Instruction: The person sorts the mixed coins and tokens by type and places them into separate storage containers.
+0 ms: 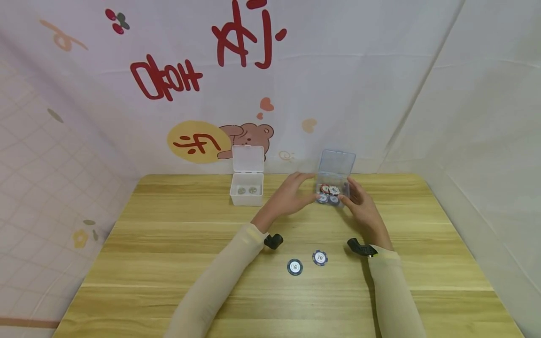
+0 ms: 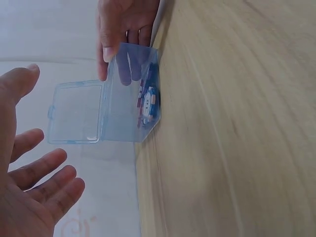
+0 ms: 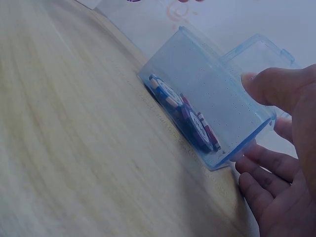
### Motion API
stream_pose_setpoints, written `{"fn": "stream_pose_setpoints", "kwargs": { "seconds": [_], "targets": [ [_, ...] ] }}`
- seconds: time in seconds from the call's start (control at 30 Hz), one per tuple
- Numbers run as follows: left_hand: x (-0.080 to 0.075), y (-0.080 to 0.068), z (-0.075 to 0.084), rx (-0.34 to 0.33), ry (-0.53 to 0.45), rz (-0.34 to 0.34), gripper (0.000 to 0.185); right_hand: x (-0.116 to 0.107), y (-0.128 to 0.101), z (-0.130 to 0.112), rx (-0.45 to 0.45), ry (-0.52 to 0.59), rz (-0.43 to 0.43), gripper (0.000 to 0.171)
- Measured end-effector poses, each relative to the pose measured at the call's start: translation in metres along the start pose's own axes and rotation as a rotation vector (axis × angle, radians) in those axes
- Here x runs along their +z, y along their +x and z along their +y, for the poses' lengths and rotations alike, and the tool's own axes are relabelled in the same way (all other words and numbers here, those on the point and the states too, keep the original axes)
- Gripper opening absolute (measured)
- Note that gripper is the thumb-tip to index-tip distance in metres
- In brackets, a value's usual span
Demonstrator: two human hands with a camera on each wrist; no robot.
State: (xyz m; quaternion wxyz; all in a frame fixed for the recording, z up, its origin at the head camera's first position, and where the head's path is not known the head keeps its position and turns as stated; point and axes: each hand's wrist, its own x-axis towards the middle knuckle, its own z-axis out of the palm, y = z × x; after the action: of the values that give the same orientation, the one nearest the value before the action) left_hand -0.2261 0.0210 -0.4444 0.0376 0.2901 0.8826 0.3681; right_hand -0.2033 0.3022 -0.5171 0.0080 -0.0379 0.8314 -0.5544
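Flanking blue box (image 1: 335, 188) of chips (image 1: 328, 193) on bench (image 1: 169, 244): my right hand (image 1: 363, 206) touched its side, left hand (image 1: 291, 192) spread wide. Light, brittle; I'd hold side walls.

I see a pale blue see-thru box (image 1: 336, 174) w/ chips (image 1: 329, 194) in red, white & dark blue, striped edges. White translucent box (image 1: 247, 180) holds two grey-silver discs (image 1: 247, 190). Two dark blue chips (image 1: 307, 262) w/ white centres, marked 50 & 10, on light wood-grain table (image 1: 169, 263). Sleeves (image 1: 220, 281) cream. Backdrop (image 1: 203, 84) white w/ red lettering, brown bear, yellow circle.
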Motion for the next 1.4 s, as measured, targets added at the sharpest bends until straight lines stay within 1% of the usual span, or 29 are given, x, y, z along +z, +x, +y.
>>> {"fn": "stream_pose_setpoints", "kwargs": {
  "seconds": [0.13, 0.27, 0.73, 1.07, 1.23, 1.4],
  "targets": [
    [0.0, -0.009, -0.002, 0.011, -0.003, 0.003, 0.071, -0.001, -0.001, -0.001, -0.003, 0.005, 0.002, 0.08],
    [-0.002, -0.018, -0.004, 0.01, 0.021, -0.007, 0.073, -0.001, -0.001, 0.0, -0.008, 0.026, -0.005, 0.081],
    [-0.007, -0.051, -0.006, -0.026, 0.047, -0.064, 0.072, 0.0, 0.003, 0.003, 0.011, 0.008, 0.006, 0.081],
    [-0.003, -0.075, -0.009, -0.027, 0.044, -0.097, 0.075, -0.002, -0.001, 0.0, 0.011, 0.019, 0.0, 0.082],
    [0.0, -0.088, -0.011, -0.054, 0.041, -0.135, 0.074, -0.002, -0.001, 0.001, 0.022, 0.0, 0.001, 0.082],
    [0.004, -0.102, -0.012, -0.049, 0.036, -0.162, 0.071, 0.0, -0.001, 0.002, 0.013, 0.001, 0.0, 0.082]
  ]
}}
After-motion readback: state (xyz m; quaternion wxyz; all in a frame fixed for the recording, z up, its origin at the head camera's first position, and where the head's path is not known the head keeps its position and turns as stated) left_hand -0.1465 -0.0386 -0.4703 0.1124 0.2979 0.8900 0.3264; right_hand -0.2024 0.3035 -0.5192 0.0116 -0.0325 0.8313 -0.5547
